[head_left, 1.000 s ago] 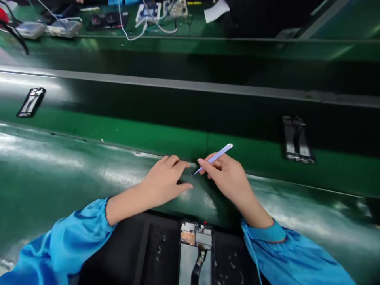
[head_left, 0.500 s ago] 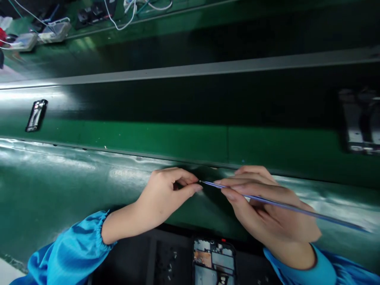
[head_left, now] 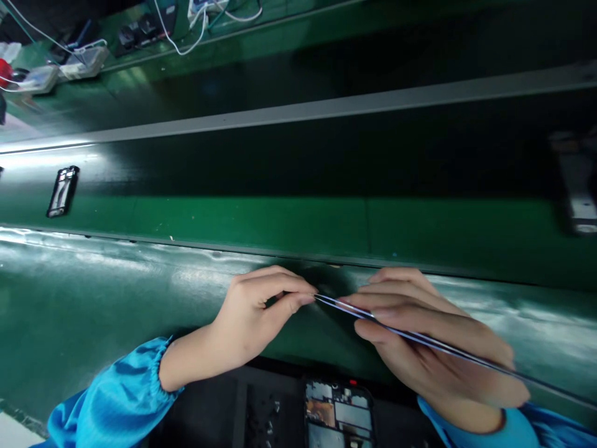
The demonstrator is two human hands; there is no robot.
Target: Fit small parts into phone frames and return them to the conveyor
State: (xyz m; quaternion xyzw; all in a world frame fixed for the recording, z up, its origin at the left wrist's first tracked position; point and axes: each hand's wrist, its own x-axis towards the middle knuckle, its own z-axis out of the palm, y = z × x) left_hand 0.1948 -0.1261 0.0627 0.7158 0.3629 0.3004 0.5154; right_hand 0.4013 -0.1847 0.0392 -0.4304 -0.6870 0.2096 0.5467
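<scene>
My left hand (head_left: 254, 311) rests on the green bench top (head_left: 93, 292), thumb and forefinger pinched together on something too small to make out. My right hand (head_left: 420, 336) grips long thin tweezers (head_left: 410, 336), whose tip meets the left fingertips near the belt's edge. An opened phone frame (head_left: 338, 414) with its circuit board showing lies in a black tray (head_left: 261, 410) just below my hands. Blue sleeves cover both forearms.
A green conveyor belt (head_left: 261, 218) runs across behind my hands, carrying a phone frame (head_left: 63, 190) at the left and a blurred one (head_left: 578, 186) at the far right. Beyond a grey rail (head_left: 326, 109), a far bench holds cables and devices (head_left: 140, 28).
The view has tilted down and left. The tweezers went from raised and pointing up-right to lying low, tip against my left fingertips. My left fingers closed into a pinch.
</scene>
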